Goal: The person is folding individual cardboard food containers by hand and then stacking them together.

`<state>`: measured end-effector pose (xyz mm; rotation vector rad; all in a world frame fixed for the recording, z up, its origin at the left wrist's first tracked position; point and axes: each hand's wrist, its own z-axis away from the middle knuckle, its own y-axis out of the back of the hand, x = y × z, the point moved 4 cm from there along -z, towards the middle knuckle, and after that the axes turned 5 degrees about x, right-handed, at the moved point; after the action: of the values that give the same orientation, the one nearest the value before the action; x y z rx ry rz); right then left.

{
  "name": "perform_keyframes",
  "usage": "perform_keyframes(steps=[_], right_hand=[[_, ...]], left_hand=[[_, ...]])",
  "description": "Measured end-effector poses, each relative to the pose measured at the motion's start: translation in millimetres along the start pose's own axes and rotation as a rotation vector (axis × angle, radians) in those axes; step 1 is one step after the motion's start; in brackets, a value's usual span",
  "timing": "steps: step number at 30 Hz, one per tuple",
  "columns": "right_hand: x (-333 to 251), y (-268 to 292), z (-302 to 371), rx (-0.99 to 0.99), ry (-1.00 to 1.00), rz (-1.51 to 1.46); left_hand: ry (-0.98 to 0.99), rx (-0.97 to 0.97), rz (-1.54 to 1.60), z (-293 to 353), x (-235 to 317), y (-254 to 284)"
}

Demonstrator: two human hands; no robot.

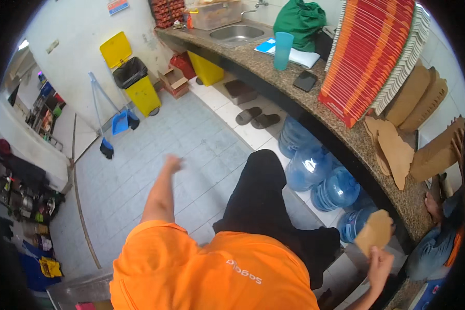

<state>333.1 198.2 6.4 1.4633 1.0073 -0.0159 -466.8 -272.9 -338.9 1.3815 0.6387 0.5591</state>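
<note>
My right hand [380, 266], at the lower right, pinches the lower end of a small flat piece of brown cardboard [374, 231]. The piece has an uneven edge and is held up beside the counter's dark front edge. My left arm reaches forward over the tiled floor. My left hand [174, 163] is smeared by motion, so its fingers do not show clearly, and it touches nothing I can see. Shaped brown cardboard pieces [395, 150] lie on the granite counter [341, 111], and larger cardboard sheets [411, 98] lean behind them.
Stacked red-and-orange printed sheets [369, 57] stand on the counter near a phone [305, 81], a turquoise cup [283, 50] and a sink [236, 33]. Large blue water bottles [310, 165] stand beneath. Another person's jeans [431, 256] show at right. A yellow bin [143, 95] stands far left.
</note>
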Motion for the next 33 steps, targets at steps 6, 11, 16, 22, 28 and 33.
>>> perform_keyframes(steps=[6, 11, 16, 22, 28, 33], right_hand=[[52.3, 92.2, -3.4, 0.526, -0.154, 0.146], [95.7, 77.5, -78.5, 0.805, -0.145, 0.189], [134.6, 75.9, -100.6, 0.799, -0.374, 0.543], [94.9, 25.8, -122.6, 0.6, -0.135, 0.231], [87.5, -17.6, -178.2, 0.879, 0.149, 0.446], [94.1, -23.0, -185.1, 0.681, -0.024, 0.375]], left_hand=[[0.904, -0.024, 1.059, 43.8, -37.4, -61.3], [0.743, -0.335, 1.235, 48.2, 136.6, -107.0], [0.441, -0.153, 1.35, 1.7, 272.3, -111.6], [0.575, -0.024, 1.581, -64.7, 336.5, -29.7], [0.37, -0.143, 1.258, -92.2, 351.4, -37.5], [0.368, -0.145, 1.202, -81.4, 375.2, -14.8]])
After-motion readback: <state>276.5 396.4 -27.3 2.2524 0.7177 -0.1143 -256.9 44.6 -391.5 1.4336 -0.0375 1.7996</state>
